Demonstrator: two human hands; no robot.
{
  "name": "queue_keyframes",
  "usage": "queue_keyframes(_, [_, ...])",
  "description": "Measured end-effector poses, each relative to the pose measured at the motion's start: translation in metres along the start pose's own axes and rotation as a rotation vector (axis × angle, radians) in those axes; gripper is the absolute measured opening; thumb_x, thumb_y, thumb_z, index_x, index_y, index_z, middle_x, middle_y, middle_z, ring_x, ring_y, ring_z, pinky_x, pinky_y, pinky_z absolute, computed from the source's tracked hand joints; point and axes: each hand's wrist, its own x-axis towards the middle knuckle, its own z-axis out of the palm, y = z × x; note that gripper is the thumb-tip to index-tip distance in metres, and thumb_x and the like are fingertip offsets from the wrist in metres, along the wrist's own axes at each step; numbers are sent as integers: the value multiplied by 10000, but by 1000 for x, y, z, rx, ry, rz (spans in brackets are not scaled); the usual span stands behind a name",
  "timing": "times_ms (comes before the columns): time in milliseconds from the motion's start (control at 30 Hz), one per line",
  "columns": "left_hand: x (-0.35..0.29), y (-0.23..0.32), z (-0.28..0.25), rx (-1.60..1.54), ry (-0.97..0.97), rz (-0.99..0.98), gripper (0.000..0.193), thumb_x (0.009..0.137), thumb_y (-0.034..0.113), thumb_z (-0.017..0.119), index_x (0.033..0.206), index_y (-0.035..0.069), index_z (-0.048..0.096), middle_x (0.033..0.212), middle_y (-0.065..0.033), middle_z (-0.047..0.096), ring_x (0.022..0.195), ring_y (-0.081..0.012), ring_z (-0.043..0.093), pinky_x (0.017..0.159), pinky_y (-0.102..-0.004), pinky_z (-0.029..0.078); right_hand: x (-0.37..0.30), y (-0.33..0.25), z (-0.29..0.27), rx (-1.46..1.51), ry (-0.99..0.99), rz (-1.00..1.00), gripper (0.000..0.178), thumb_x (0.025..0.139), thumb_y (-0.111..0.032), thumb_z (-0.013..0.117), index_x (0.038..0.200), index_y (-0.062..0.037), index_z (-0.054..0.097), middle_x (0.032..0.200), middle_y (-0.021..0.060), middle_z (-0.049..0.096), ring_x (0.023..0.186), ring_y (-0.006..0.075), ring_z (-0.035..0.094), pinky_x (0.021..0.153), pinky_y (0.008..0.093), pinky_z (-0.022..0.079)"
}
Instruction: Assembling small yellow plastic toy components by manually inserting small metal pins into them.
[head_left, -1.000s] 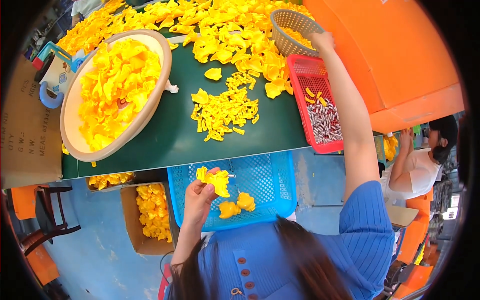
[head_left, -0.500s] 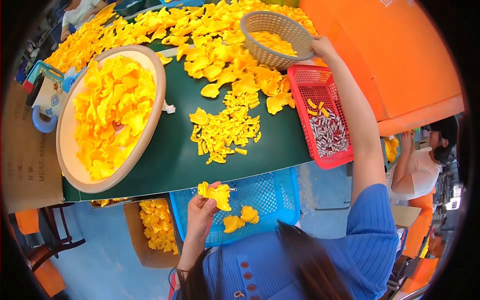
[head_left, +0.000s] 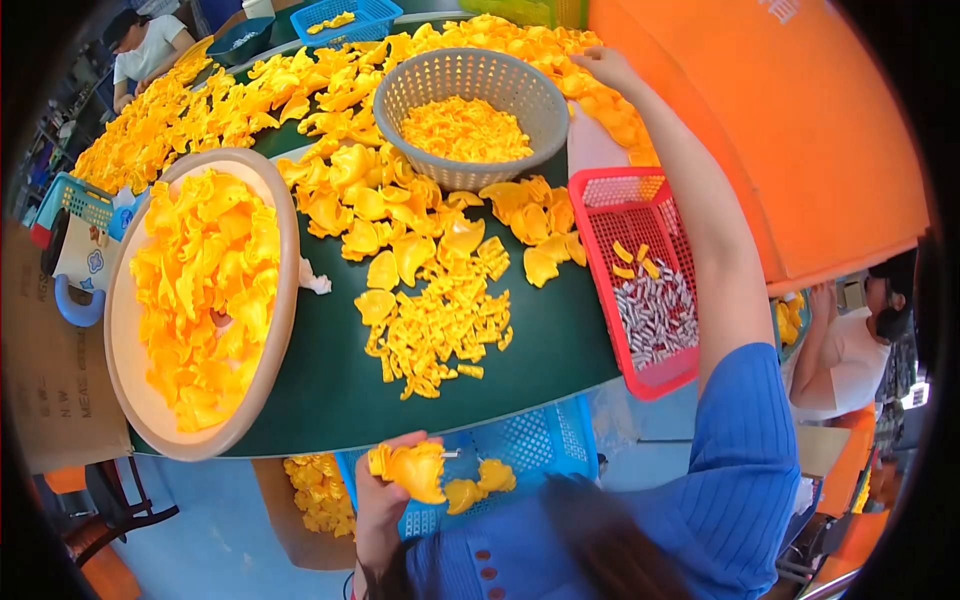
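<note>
Low at the front, my left hand point(head_left: 378, 505) is closed on a yellow plastic part point(head_left: 415, 472) with a thin metal pin sticking out of its right side. My right arm stretches far across the table. Beside a heap of yellow curved shells point(head_left: 610, 112), my right hand point(head_left: 606, 72) has its fingers apart, with nothing visible in them. Left of it stands a grey perforated basket point(head_left: 545, 150) of small yellow pieces. Nearer me, a red basket point(head_left: 584, 235) holds small metal cylinders point(head_left: 655, 315) and a few yellow bits.
A large cream basin point(head_left: 120, 345) of yellow parts stands left on the green table point(head_left: 325, 400). Small yellow pieces point(head_left: 440, 325) lie mid-table. Below the edge are a blue crate point(head_left: 550, 435) and a carton point(head_left: 280, 520). Orange boxes point(head_left: 760, 130) rise right. Co-workers sit at far left and right.
The grey basket has shifted left along the table, and my right hand has let go of its rim and reached farther out. My left hand keeps the yellow part. The view has tilted up.
</note>
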Motion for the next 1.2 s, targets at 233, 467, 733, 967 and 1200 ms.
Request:
queue_keyframes(233, [5, 20, 4, -3, 73, -21, 805, 538, 393, 824, 1112, -57, 483, 976, -217, 608, 820, -223, 631, 695, -296, 538, 60, -35, 57, -238, -181, -95, 945, 611, -644, 634, 1378, -221, 279, 1425, 215, 169, 1304, 415, 161, 1043, 509, 200])
queue_keyframes(467, [15, 19, -4, 120, 38, -98, 848, 535, 549, 752, 1069, -54, 485, 995, -215, 593, 899, -272, 610, 804, -370, 510, 98, -21, 81, -355, -457, -115, 1078, 529, -641, 692, 1399, -280, 166, 1425, 186, 165, 1289, 378, 227, 1038, 492, 245])
queue_keyframes(733, [21, 19, 0, 79, 75, -133, 894, 524, 540, 767, 1106, -64, 456, 1021, -232, 584, 912, -264, 607, 806, -359, 511, 72, -27, 77, -424, -433, -140, 977, 594, -595, 669, 1384, -224, 230, 1374, 219, 263, 1235, 378, 334, 996, 467, 315])
queue_keyframes(967, [23, 13, 1, 79, 80, -55, 899, 557, 505, 778, 1157, -66, 429, 1064, -239, 566, 929, -243, 604, 807, -345, 507, 86, -3, 105, -184, -331, -195, 827, 633, -596, 630, 1316, -206, 376, 1273, 222, 412, 1195, 367, 389, 970, 522, 300])
queue_keyframes(1200, [26, 16, 9, 91, 96, -39, 912, 552, 518, 779, 1162, -66, 435, 1061, -231, 570, 857, -216, 615, 726, -301, 534, 42, -18, 101, -210, -78, -177, 612, 717, -538, 592, 1215, -201, 478, 1183, 192, 492, 1130, 323, 450, 927, 559, 270])
